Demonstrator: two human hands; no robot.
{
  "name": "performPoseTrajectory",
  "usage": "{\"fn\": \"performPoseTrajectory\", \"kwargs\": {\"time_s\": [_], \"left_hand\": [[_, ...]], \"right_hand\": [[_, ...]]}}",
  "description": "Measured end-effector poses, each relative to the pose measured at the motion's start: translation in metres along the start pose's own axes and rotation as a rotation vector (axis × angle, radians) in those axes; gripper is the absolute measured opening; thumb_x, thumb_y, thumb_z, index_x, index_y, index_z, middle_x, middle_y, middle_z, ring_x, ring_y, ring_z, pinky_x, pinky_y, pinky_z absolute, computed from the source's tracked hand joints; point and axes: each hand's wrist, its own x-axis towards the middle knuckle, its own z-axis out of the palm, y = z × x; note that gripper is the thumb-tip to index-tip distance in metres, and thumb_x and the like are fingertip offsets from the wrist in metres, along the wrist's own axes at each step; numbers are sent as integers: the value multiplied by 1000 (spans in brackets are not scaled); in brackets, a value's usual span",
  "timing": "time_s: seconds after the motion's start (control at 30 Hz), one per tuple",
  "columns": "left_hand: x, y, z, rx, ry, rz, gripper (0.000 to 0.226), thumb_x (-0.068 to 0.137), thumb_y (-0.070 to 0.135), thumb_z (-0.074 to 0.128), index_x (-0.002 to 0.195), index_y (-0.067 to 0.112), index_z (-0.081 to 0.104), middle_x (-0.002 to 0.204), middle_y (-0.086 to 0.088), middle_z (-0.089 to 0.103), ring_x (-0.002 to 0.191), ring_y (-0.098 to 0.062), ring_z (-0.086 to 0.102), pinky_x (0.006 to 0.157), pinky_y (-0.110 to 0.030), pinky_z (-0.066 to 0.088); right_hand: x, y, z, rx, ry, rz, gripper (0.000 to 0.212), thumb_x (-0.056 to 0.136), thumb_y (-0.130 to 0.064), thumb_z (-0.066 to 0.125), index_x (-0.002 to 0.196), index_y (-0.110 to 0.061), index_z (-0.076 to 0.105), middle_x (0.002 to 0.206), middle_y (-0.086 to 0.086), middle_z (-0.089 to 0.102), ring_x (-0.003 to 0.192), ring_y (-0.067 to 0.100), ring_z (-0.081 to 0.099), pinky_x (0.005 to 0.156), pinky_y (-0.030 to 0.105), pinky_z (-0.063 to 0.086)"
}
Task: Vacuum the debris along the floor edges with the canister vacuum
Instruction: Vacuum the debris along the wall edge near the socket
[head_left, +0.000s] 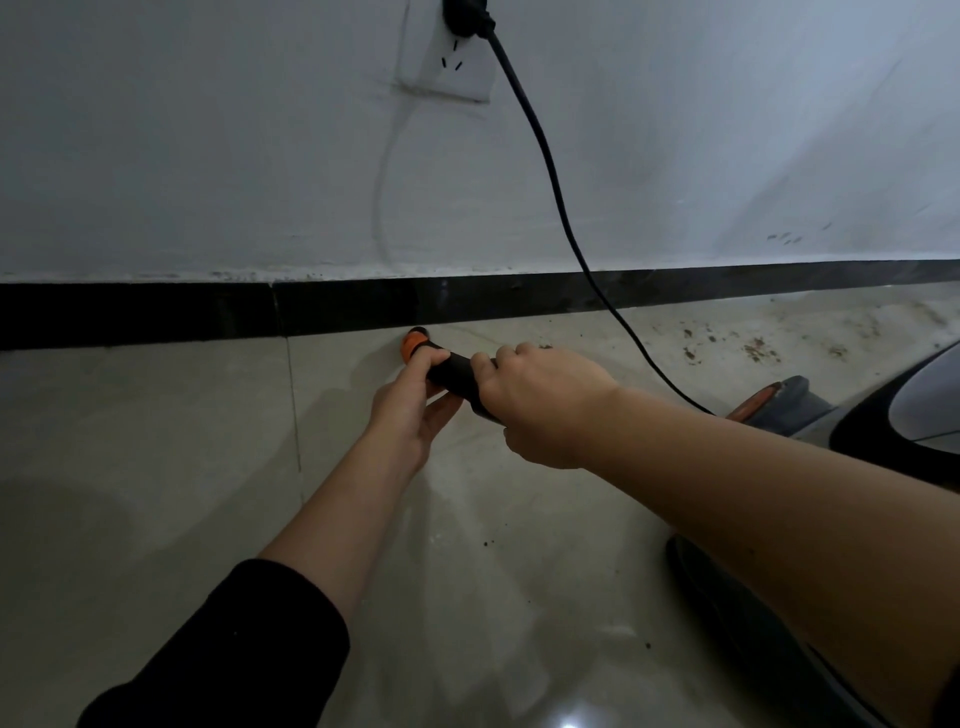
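Down at the foot of the wall, the black vacuum hose (456, 373) aims its orange nozzle (415, 344) at the dark baseboard (156, 317). The left hand (410, 402) curls round the hose just behind the nozzle, and the right hand (540, 405) grips it further back, at 4 o'clock. Brown debris (753, 351) speckles the tiled floor (156, 441) at 3 o'clock. The canister vacuum (904, 415) sits beyond, its cord (550, 171) rising to a plug (465, 18) at 12 o'clock.
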Motion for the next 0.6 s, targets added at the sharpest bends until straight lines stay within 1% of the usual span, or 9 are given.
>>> {"fn": "performPoseTrajectory", "kwargs": {"time_s": [0.13,0.27,0.4,0.5,0.6], "left_hand": [[5,-2,7,4,-3,-7,25,87,21,67,110,12,63,111,-13,66,95,-19,66,74,-28,59],[7,-4,15,2,-19,-21,28,88,21,67,113,10,62,110,-12,66,93,-18,65,71,-27,58],[9,-5,22,8,-23,-30,25,88,21,67,110,12,62,111,-12,66,94,-18,65,70,-26,57],[10,-5,26,6,-39,-38,13,89,20,66,100,17,61,111,-12,65,94,-18,64,69,-26,57],[10,-8,26,24,-44,-34,9,89,20,66,96,18,61,112,-13,66,100,-19,64,76,-29,58]], "right_hand": [[1,4,1,0,-12,28,51,95,-14,56,141,-8,37,116,9,51,100,21,55,82,30,51],[1,10,4,-4,-15,46,50,95,-14,56,141,-8,38,116,8,52,99,20,55,76,28,46],[2,14,6,-21,-13,68,51,95,-14,56,142,-8,37,114,8,52,96,19,54,72,26,43],[3,16,8,-20,-15,93,52,95,-13,56,142,-7,36,113,8,53,94,18,54,72,27,43],[0,15,12,-21,-24,94,52,95,-12,56,142,-6,35,117,10,52,99,20,55,74,28,44]]}}
